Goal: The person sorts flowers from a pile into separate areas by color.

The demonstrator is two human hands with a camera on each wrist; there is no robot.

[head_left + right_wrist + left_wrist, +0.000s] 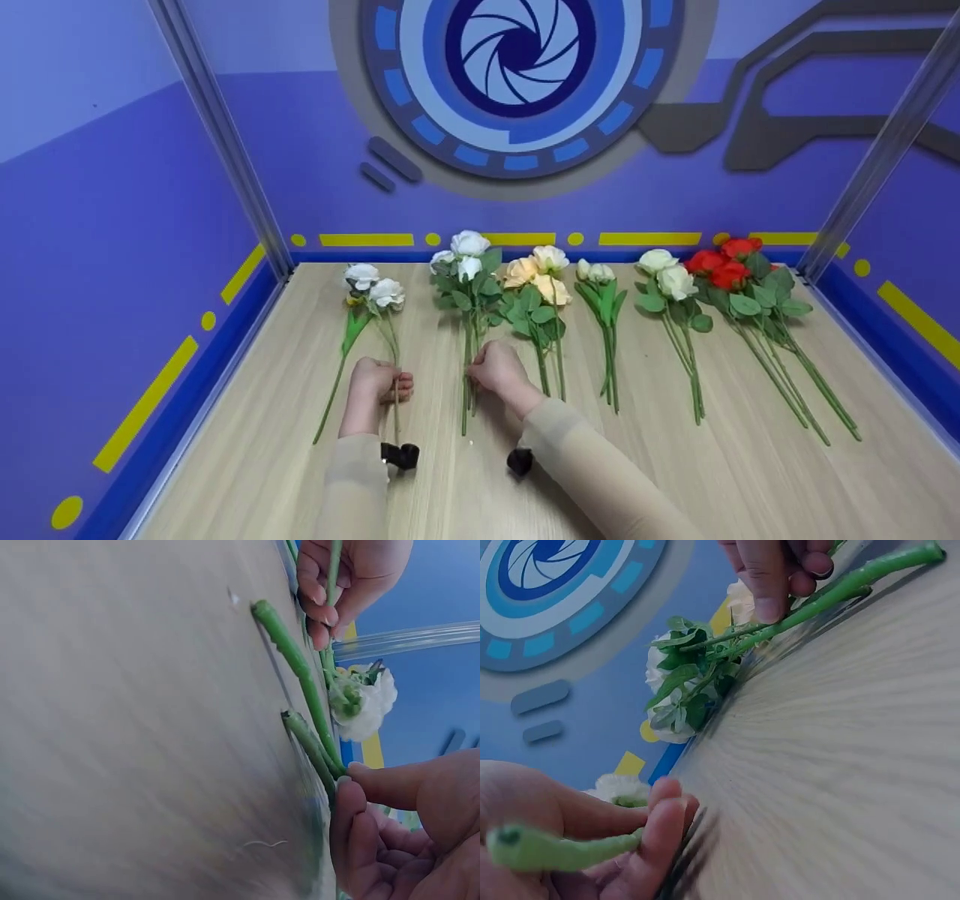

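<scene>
At the left of the table, my left hand [379, 379] holds the green stem [570, 851] of a white flower [387, 293], thumb and fingers around it. A second white bloom [361, 276] and a stem with a long green leaf [354, 330] lie beside it. My right hand [498, 369] pinches the stems [304, 682] of a white rose bunch [469, 244] between thumb and index fingertips. The cut ends of those stems point toward me, low over the wood. In the left wrist view, the bunch's leafy heads [679, 682] show beyond the right fingers.
Right of my hands lie peach roses [536, 274], small white tulips [596, 271], cream roses [667, 274] and red roses [727, 264], stems toward me. Blue-purple panels [300, 165] wall the wooden table [255, 450] at back and sides.
</scene>
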